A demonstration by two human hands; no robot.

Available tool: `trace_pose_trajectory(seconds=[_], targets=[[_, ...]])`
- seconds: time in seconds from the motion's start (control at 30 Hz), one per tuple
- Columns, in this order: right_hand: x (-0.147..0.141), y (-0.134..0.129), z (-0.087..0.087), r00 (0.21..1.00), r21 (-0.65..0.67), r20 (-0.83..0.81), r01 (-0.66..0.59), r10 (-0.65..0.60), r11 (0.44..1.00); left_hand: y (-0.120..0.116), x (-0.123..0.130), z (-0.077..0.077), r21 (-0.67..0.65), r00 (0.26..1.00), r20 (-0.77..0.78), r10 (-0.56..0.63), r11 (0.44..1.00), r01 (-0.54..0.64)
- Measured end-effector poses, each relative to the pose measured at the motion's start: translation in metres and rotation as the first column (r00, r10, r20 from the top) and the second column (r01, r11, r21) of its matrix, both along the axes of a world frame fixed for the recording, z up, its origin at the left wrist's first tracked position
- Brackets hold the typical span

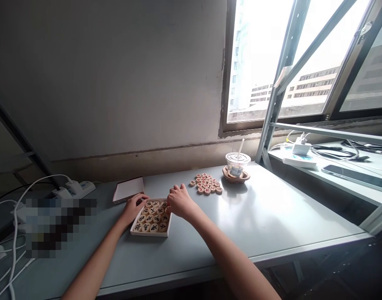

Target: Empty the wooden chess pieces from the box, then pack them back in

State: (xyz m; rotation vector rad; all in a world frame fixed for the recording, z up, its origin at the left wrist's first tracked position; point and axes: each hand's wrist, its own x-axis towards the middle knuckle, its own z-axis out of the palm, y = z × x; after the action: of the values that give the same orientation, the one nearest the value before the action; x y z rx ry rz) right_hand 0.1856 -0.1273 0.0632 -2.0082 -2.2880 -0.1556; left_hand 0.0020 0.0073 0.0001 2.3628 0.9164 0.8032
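Observation:
An open white box (151, 234) on the desk holds several round wooden pieces with black characters (154, 227). My left hand (135, 206) rests against the box's back left corner, its fingers bent at the rim. Over the back right corner is my right hand (180, 201), fingers curled down at the pieces; whether it grips one is hidden. Several round pieces with red characters (207, 191) lie in a cluster on the desk, to the right of my right hand. The box lid (128, 188) lies behind my left hand.
A lidded plastic cup with a straw (237, 163) stands in a brown holder (236, 180) at the back right. Power strips (83, 189) and white cables (15, 233) lie at the left. A metal frame post (267, 129) rises at the right.

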Motion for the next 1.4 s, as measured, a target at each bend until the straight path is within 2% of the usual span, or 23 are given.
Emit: trace_pose_trajectory(seconds=[0.17,0.4,0.5,0.57,0.67,0.77,0.87,1.0,1.1,1.17,1.2,1.27,1.33,1.4], targets=[[0.003,0.002,0.0,0.996,-0.025,-0.058,-0.062,0.06,0.998,0.001,0.0,-0.001,-0.016,1.0,-0.019,0.007,1.0,-0.007],[0.015,0.009,-0.003,0.959,-0.083,-0.284,-0.042,0.017,0.996,0.002,0.001,-0.001,0.0,1.0,-0.01,0.019,1.0,-0.019],[0.022,0.013,-0.006,0.894,-0.014,-0.449,0.001,-0.007,1.0,0.002,0.0,-0.002,-0.005,1.0,-0.01,0.015,1.0,-0.015],[0.028,0.017,-0.01,0.87,0.06,-0.489,0.095,-0.053,0.994,0.002,0.0,-0.002,-0.012,1.0,-0.013,0.014,1.0,-0.015],[0.041,0.022,-0.019,0.897,0.07,-0.384,0.264,-0.218,0.962,0.001,0.0,-0.001,-0.03,1.0,-0.016,0.016,0.999,-0.017],[0.052,0.024,-0.027,0.893,0.005,-0.305,0.349,-0.331,0.937,0.0,0.0,-0.001,-0.045,1.0,-0.017,0.024,0.999,-0.025],[0.059,0.026,-0.031,0.884,-0.005,-0.32,0.357,-0.34,0.934,0.0,0.0,-0.001,-0.032,1.0,-0.021,0.022,0.999,-0.022],[0.063,0.028,-0.034,0.916,0.045,-0.265,0.323,-0.3,0.945,0.0,0.001,-0.002,-0.023,1.0,-0.017,0.019,1.0,-0.019],[0.069,0.028,-0.036,0.889,0.134,-0.209,0.438,-0.406,0.889,0.001,0.0,-0.002,-0.007,1.0,-0.016,0.015,1.0,-0.015],[0.073,0.026,-0.034,0.861,0.195,-0.235,0.495,-0.45,0.847,0.003,-0.002,-0.002,0.014,1.0,-0.026,0.009,1.0,-0.009],[0.074,0.025,-0.032,0.864,0.208,-0.269,0.483,-0.425,0.85,0.004,-0.004,-0.002,0.025,1.0,-0.029,0.012,1.0,-0.011],[0.071,0.023,-0.026,0.896,0.183,-0.354,0.346,-0.266,0.92,0.008,-0.007,-0.002,0.04,0.999,-0.028,0.028,0.999,-0.026],[0.062,0.02,-0.019,0.891,0.093,-0.451,0.105,-0.052,0.99,0.011,-0.009,-0.003,0.054,0.999,-0.015,0.048,0.997,-0.047],[0.047,0.017,-0.013,0.843,-0.062,-0.532,-0.134,0.081,0.989,0.013,-0.011,-0.003,0.069,0.998,-0.009,0.056,0.996,-0.055]])
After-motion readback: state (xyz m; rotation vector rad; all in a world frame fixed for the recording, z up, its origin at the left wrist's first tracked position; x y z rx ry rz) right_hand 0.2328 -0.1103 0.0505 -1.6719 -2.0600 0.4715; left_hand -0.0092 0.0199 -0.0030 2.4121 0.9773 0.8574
